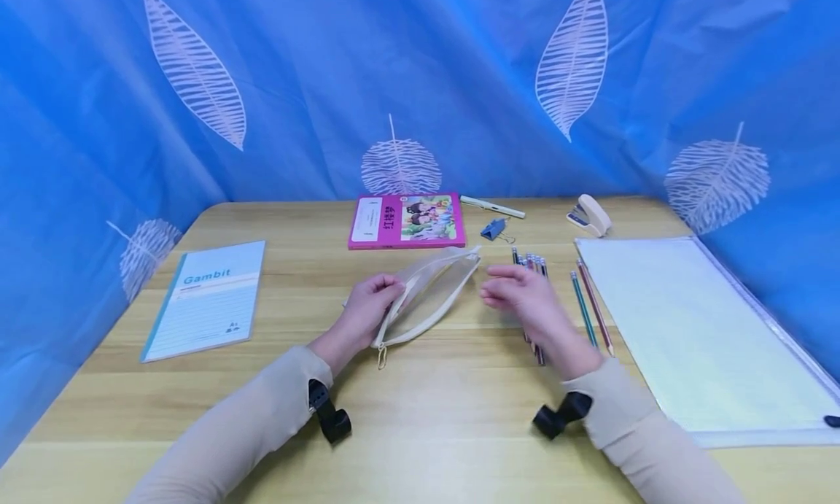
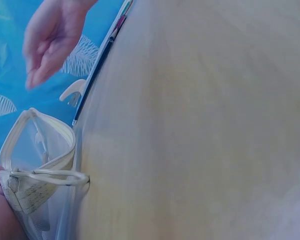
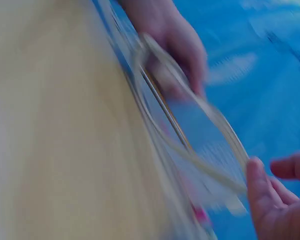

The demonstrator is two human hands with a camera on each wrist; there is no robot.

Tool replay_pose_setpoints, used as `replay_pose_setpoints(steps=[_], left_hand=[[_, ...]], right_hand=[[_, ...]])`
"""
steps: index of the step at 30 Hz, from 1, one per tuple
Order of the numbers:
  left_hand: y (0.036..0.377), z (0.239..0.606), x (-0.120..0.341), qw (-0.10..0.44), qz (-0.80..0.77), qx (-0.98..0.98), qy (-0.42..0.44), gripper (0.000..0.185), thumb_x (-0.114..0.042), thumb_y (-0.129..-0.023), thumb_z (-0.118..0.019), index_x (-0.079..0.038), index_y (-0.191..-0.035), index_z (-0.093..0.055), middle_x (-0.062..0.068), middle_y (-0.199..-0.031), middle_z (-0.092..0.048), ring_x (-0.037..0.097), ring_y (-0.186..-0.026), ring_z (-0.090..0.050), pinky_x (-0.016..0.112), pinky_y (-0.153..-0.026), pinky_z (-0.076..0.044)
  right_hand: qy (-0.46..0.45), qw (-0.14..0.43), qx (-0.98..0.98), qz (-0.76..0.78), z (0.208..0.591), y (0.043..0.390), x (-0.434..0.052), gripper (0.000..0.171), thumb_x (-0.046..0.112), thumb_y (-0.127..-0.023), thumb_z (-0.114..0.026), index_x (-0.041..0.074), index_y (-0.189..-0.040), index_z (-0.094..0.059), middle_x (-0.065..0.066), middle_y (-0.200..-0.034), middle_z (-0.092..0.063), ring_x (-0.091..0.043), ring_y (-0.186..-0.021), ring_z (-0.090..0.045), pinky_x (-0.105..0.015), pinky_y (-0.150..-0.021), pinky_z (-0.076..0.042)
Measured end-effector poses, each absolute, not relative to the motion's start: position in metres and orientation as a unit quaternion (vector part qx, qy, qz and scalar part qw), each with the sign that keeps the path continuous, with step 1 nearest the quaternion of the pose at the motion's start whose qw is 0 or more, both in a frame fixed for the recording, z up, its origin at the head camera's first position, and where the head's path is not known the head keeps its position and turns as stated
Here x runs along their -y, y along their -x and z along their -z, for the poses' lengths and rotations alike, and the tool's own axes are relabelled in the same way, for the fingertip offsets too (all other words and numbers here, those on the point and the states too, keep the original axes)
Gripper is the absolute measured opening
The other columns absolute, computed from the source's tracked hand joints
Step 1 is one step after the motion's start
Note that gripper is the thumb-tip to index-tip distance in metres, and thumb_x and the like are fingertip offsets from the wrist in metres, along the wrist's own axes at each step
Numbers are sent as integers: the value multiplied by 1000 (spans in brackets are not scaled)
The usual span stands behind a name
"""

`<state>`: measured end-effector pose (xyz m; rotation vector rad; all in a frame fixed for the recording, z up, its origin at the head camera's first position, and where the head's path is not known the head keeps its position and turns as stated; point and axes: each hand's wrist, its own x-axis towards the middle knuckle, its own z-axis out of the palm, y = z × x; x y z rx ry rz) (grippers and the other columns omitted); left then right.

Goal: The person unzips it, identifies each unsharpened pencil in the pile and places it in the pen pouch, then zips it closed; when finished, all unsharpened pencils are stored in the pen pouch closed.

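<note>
A pale, see-through zip pouch [image 1: 429, 294] stands over the middle of the table with its mouth spread wide. My left hand [image 1: 366, 305] pinches its left rim between thumb and fingers; a looped zip pull [image 1: 382, 357] dangles from the near corner. Just right of the pouch, my right hand [image 1: 528, 300] hovers with fingers loosely bent and nothing in them. A group of pencils [image 1: 530, 260] lies partly hidden under that hand. Beside them are a green pencil [image 1: 584, 308] and a dark red one [image 1: 596, 307]. In the right wrist view, thin sticks [image 3: 165, 112] show through the pouch's opening.
At the back lie a pink book [image 1: 387, 223], a pale pen [image 1: 492, 206], a blue binder clip [image 1: 494, 229] and a white stapler [image 1: 590, 216]. A notebook [image 1: 206, 300] lies left, a large white zip folder [image 1: 695, 329] right. Blue cloth [image 1: 295, 88] hangs behind.
</note>
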<state>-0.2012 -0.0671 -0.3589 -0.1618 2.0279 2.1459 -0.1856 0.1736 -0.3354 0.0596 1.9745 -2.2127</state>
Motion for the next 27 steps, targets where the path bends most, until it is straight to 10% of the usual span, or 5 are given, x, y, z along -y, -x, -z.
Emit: replay_pose_setpoints(steps=[9,27], left_hand=[[202,360,71,80,-701,-706,54,12,-5,-87,-59,1,-97,-60,3,-88,-53,13,-78,-51,21,-67,-46],[203,360,69,82,-697,-710,48,11,-5,-87,-59,1,-97,-60,2,-86,-53,12,-76,-51,20,-66,-46]], right_hand=[[18,119,-757,642,346,193,-257,43,0,-90,-53,-20,-124,-35,1,-86,-63,-6,-77,-64,-21,-75,-53],[34,98,-938,331,341,196,-270,43,18,-83,-66,-3,-119,-59,-10,-92,-63,-15,-79,-56,-26,-67,-46]])
